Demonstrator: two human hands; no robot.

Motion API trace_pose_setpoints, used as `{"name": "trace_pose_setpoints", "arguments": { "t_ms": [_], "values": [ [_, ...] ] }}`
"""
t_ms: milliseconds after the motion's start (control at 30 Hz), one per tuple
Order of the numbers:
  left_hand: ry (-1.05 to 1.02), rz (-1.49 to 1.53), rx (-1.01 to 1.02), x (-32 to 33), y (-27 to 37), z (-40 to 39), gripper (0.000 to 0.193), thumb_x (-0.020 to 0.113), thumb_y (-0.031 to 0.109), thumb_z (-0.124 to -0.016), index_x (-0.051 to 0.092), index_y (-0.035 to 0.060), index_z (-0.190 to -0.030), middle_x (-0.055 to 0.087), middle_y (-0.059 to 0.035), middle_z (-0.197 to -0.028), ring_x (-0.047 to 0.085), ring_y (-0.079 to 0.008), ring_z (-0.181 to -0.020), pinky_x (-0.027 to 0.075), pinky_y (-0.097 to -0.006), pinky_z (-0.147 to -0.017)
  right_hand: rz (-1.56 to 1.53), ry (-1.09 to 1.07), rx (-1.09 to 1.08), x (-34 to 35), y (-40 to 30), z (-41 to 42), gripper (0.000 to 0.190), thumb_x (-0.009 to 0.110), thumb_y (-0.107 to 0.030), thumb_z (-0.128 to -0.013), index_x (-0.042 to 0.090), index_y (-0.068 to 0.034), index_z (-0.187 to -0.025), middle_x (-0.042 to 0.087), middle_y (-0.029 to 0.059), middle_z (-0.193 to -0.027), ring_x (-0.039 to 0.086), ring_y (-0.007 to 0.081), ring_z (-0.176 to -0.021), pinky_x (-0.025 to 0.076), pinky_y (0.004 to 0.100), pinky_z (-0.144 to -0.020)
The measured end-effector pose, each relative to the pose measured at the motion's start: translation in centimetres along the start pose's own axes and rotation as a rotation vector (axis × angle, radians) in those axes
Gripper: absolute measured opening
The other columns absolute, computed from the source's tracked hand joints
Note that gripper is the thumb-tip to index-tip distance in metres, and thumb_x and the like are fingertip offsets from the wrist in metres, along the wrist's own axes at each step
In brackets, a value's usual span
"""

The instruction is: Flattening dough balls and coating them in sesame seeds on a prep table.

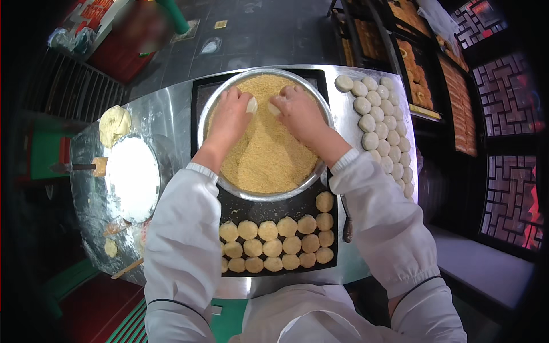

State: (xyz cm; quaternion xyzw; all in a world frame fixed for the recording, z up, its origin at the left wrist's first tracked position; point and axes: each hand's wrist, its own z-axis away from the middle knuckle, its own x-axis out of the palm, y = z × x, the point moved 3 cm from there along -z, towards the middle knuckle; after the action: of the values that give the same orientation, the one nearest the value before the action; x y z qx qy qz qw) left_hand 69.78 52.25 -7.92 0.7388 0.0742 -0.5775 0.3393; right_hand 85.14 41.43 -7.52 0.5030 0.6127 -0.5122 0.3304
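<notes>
A wide steel basin (274,198) of yellow crumb coating (274,158) stands on a black baking tray (266,210). Over its far left part, my left hand (233,111) grips a pale dough round (252,105) between thumb and fingers. My right hand (298,111) holds another pale dough round (273,109) over the far right part of the crumbs. Both pieces are partly covered by the fingers. Crumb-coated rounds (267,230) lie in rows on the near part of the tray, some hidden behind my left sleeve.
Uncoated dough rounds (376,114) fill the steel table's right side. A wooden-handled tool (348,229) lies beside the tray. To the left are a container of white flour (132,180), a dough lump (115,125) and a stick (127,269). Racks of baked goods (414,73) stand at the far right.
</notes>
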Motion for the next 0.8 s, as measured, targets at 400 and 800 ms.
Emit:
{"name": "trace_pose_setpoints", "arguments": {
  "t_ms": [400,800],
  "values": [
    [-0.403,0.248,-0.029,0.0,0.8,2.8,0.045,0.074,0.011,-0.084,0.064,0.0067,-0.128,0.057,-0.0160,-0.123,0.052,-0.0334,-0.122,0.043,-0.0415,-0.106,-0.165,-0.421,0.142,-0.7,-5.3,4.5,0.042,0.074,-0.011,-0.080,0.065,-0.008,-0.122,0.059,0.0169,-0.116,0.056,0.0356,-0.115,0.050,0.0436,-0.097],
    [-0.048,1.904,-0.672,0.1,2.5,8.5,0.043,0.043,0.027,-0.110,0.047,-0.0043,-0.139,0.057,-0.0174,-0.133,0.061,-0.0261,-0.120,0.053,-0.0420,-0.101,-0.657,0.522,0.456,-7.3,-6.7,7.1,0.034,0.069,-0.009,-0.089,0.062,-0.005,-0.122,0.059,0.0184,-0.121,0.060,0.0287,-0.108,0.052,0.0370,-0.086]
  ]
}}
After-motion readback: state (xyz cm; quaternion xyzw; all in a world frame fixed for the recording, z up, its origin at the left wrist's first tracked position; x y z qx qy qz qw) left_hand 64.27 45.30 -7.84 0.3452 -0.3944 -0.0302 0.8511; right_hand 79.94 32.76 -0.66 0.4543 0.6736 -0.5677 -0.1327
